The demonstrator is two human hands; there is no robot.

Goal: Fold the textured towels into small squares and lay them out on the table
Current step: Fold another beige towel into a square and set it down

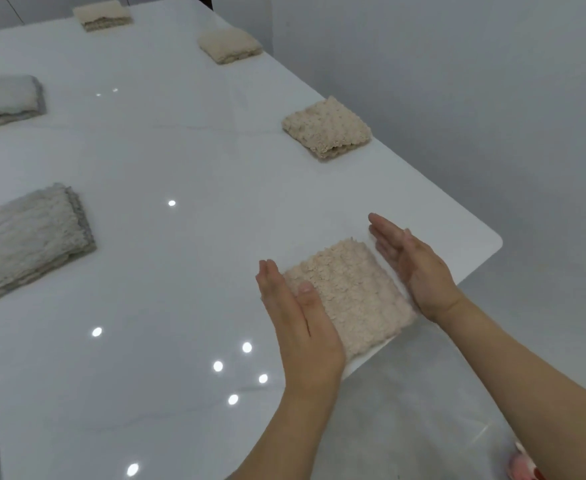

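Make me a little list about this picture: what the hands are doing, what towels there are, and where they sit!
left hand: open, fingers straight, against the left side of the pink towel
right hand: open, fingers straight, along the towel's right side
pink towel: folded into a square, near the table edge
beige towels: three folded, along the right edge, at
grey towels: two folded, on the left, at
table: white, shiny, with light spots
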